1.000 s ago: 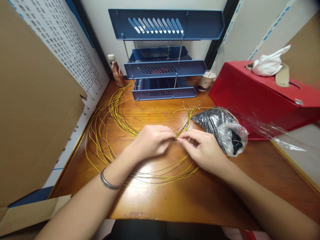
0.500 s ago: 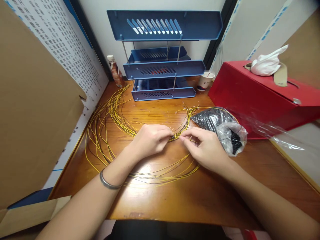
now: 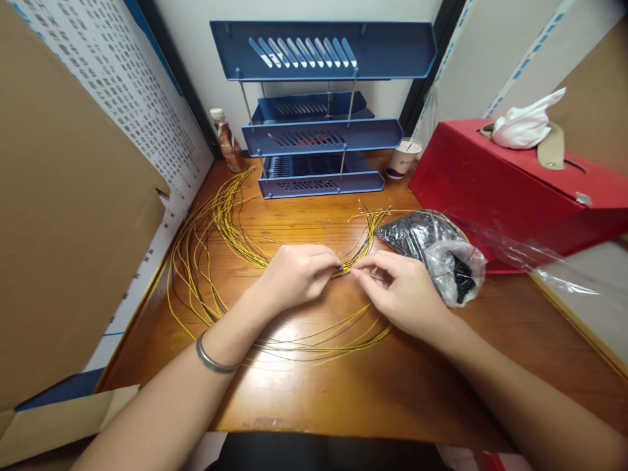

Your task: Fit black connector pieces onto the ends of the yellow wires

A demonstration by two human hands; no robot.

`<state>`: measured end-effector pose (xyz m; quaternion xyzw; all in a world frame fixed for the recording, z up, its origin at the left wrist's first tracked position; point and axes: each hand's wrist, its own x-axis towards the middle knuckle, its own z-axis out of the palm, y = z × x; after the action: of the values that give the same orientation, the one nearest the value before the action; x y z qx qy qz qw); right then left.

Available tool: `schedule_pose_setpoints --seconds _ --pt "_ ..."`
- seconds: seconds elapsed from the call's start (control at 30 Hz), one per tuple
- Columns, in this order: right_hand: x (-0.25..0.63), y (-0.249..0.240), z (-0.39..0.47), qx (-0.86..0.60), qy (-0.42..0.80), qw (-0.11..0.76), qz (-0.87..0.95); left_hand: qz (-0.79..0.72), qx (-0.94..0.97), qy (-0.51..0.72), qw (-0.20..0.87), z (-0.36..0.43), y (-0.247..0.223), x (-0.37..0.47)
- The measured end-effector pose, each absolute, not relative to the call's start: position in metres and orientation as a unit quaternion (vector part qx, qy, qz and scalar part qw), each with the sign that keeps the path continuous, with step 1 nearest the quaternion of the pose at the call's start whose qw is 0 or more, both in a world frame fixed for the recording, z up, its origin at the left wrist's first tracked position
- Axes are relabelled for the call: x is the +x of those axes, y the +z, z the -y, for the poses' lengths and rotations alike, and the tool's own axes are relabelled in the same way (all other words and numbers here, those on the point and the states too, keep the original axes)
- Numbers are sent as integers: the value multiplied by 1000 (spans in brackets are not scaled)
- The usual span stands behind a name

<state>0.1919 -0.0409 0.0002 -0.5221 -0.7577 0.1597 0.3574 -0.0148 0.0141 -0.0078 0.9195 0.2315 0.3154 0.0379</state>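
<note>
Thin yellow and dark wires (image 3: 228, 226) curve across the wooden table, with pale tips fanned out beyond my hands. My left hand (image 3: 301, 269), a metal bangle on its wrist, is closed in a pinch on a small black connector (image 3: 339, 268). Just to the right, my right hand (image 3: 395, 281) pinches a thin wire by its end, close to the connector. Whether the wire's tip touches the connector cannot be made out. More wires pass below both hands. Right of my right hand lies a clear plastic bag (image 3: 436, 252) of small black parts.
A blue tiered file rack (image 3: 324, 137) stands at the back, between a drink bottle (image 3: 228, 140) and a paper cup (image 3: 403, 159). On the right sits a red box (image 3: 515, 196) with white tissue on top. A cardboard box (image 3: 63, 209) rises along the left.
Both hands stay almost still in their pinches. The fingertips of my right hand shift very slightly, and one loose wire end beyond the hands moves a little right.
</note>
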Motion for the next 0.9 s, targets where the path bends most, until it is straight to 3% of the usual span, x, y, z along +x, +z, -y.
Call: schedule_pose_setpoints --seconds 0.6,0.9 --pt "189 -1 43 -517 162 352 763 -248 916 316 17 -12 -9 -13" --pt "192 0 41 -532 144 349 758 -257 918 295 67 -11 -8 -13"
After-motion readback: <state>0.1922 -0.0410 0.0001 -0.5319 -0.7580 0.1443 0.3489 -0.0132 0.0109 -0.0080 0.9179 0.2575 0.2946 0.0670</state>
